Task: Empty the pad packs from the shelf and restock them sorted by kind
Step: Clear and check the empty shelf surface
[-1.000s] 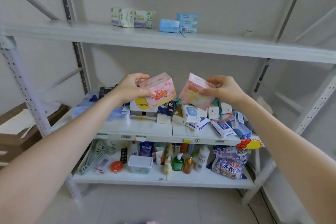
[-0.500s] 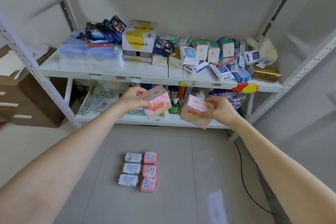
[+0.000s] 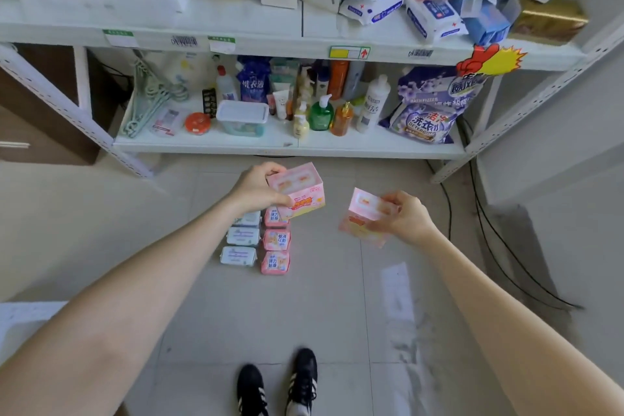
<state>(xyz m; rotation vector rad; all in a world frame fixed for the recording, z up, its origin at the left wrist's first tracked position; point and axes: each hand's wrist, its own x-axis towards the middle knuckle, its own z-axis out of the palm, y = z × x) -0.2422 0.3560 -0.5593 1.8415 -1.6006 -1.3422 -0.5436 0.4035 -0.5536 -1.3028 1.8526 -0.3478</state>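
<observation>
Pack [image 3: 297, 191] — pink, boxy (twin [image 3: 362, 213] alongside)

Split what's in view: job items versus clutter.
Job: left hand gripping a pink pack; right hand gripping a second pink pack; white floor packs; pink floor packs.
Lying about: detergent bag, green pump bottle, hangers, lidded tub.

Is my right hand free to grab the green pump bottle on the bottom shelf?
Probably not: the right hand grips a pink rectangular pad pack, though the green plastic pump bottle stands unblocked near the white shelf edge.
</observation>
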